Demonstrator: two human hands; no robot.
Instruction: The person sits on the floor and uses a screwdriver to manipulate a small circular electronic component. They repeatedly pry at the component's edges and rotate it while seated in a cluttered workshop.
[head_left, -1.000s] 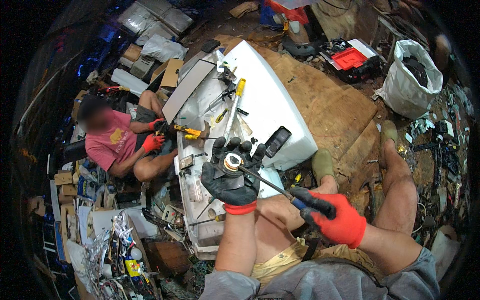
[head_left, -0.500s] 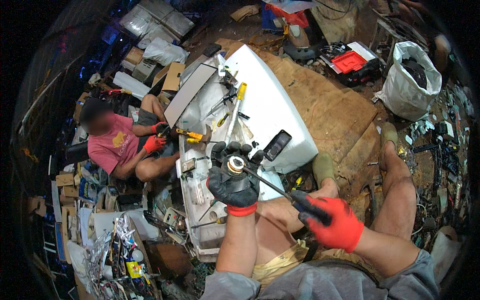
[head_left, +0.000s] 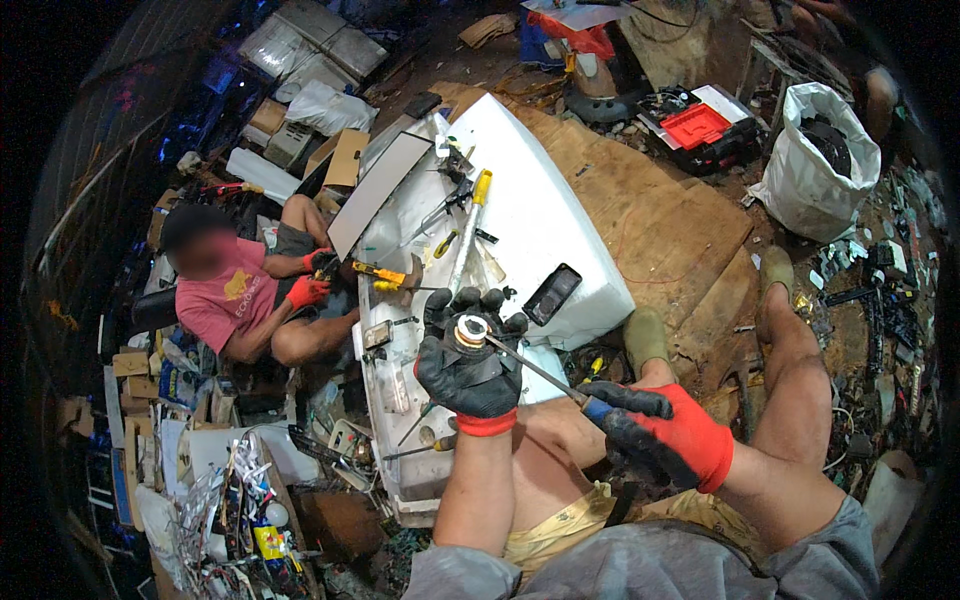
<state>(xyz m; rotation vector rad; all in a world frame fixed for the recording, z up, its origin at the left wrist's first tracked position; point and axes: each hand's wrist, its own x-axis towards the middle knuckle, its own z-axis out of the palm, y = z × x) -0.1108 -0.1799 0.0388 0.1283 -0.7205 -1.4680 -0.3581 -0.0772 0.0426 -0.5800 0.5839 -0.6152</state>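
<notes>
In my gloved left hand, palm up with the fingers curled, sits a round dark part with a white and copper-coloured ring on top; its exact kind is unclear. A long screwdriver with a blue handle is gripped by my right hand, in a red and black glove. Its tip meets the ring's edge or lies right beside it. Just beyond my left fingers, a black phone-like device rests on the white work surface. A long yellow-handled tool lies farther off.
At the left a person in a pink shirt sits working with gloved hands. A yellow tool lies near them. A red and black toolbox and a white sack stand far right. Scrap piles crowd the lower left.
My right hand has shifted slightly right and its grip has turned, showing more of the blue handle. The left hand holds the round part in nearly the same place.
</notes>
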